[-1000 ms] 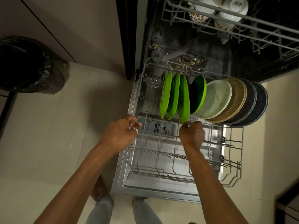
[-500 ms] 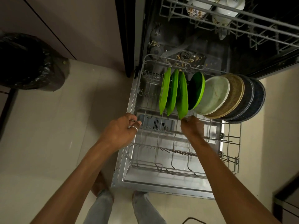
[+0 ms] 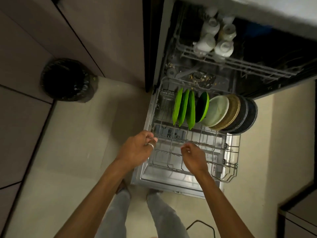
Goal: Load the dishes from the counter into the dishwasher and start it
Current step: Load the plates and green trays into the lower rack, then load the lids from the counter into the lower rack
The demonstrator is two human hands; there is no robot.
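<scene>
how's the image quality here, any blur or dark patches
Head view: dim overall; the cups in the upper rack are smeared by motion blur, the right hand slightly soft, the green plates fairly sharp; the dishwasher cavity is near black.

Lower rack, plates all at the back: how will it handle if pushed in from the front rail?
The lower rack probably glides easily: rollers show on its right side. It is likely back-heavy, since the green plates and dark plates all stand in its rear row. A hard shove might rattle the upright plates against each other; they stand close.
</scene>
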